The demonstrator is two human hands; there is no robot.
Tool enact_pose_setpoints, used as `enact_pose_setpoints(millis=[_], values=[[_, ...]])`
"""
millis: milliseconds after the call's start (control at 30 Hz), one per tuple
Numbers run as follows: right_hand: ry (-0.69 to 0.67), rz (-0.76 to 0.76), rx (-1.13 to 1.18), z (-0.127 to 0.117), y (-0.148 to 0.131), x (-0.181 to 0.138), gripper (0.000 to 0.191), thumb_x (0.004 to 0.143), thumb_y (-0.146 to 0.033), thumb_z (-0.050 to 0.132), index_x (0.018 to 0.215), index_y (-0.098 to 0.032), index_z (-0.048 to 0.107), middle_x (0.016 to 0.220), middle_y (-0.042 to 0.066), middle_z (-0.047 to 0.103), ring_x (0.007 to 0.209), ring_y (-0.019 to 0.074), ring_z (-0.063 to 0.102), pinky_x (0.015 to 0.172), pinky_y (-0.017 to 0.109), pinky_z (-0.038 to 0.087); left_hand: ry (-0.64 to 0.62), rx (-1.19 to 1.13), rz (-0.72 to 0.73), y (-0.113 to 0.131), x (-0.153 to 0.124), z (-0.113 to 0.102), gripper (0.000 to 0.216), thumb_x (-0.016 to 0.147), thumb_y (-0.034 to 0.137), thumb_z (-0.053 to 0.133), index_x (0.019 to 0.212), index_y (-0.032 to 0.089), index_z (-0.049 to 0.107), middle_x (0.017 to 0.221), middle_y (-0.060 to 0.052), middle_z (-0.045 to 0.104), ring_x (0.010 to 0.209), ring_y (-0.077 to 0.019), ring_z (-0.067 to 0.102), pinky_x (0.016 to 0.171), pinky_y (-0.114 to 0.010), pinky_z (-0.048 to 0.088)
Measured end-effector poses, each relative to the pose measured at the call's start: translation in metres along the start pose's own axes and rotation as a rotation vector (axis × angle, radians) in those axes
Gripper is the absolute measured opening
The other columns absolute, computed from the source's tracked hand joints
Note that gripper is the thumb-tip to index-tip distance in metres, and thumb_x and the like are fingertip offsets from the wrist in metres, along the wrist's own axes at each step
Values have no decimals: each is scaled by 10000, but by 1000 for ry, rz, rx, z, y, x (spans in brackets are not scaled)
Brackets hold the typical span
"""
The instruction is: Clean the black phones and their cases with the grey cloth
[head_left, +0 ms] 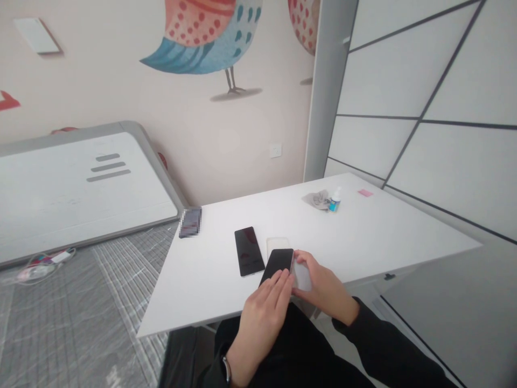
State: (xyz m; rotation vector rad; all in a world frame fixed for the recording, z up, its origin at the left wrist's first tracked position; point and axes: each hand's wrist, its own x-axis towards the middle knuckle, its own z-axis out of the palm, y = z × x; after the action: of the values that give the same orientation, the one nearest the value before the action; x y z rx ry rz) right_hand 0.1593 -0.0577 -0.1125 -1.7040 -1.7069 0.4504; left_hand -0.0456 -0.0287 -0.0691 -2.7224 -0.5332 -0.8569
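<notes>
A black-screened phone (277, 261) is between my hands at the table's front edge. My left hand (263, 308) lies across its lower part with the fingers together, and its thumb is hidden. My right hand (328, 288) curls its thumb and fingers around a whitish translucent piece (302, 276) against the phone's right side; I cannot tell whether this is a case or a wipe. Just behind, a clear phone case (278, 242) lies on the table, partly covered by the held phone. Another dark phone (249, 251) lies flat to the left, screen up.
On the white table (194, 285), a blurred-out dark item (190, 222) sits at the far left corner. Toward the back right are a crumpled grey wrapper (321, 200), a small white-and-blue bottle (335, 200) and a pink slip (365, 192). White panels (456, 167) rise at the right.
</notes>
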Motion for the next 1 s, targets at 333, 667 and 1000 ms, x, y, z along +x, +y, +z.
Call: enact_pose_setpoints(millis=[333, 667, 1000], values=[[-55, -64, 241, -13, 16, 0, 942, 770, -280, 718, 1561, -235, 207, 1594, 177, 376, 1415, 316, 480, 1102, 480, 478, -106, -114, -92, 8, 3, 28, 293, 956, 151, 569, 1243, 111, 615, 1297, -149, 701, 1138, -263, 713, 911, -374, 636], [-25, -200, 100, -20, 47, 80, 447, 978, -377, 496, 1388, -225, 590, 1451, 119, 586, 1352, 289, 531, 1171, 531, 381, -123, -213, -117, 6, 6, 29, 433, 890, 275, 725, 1283, 135, 610, 1311, -135, 696, 1182, -289, 688, 1035, -484, 569], [-98, -256, 158, -17, 45, 92, 271, 918, -210, 559, 1130, -222, 729, 1187, 87, 729, 1121, 262, 631, 1045, 461, 455, -208, -221, -83, -12, 9, 34, 448, 861, 210, 748, 1284, 135, 620, 1334, -134, 682, 1210, -283, 673, 1002, -415, 595]])
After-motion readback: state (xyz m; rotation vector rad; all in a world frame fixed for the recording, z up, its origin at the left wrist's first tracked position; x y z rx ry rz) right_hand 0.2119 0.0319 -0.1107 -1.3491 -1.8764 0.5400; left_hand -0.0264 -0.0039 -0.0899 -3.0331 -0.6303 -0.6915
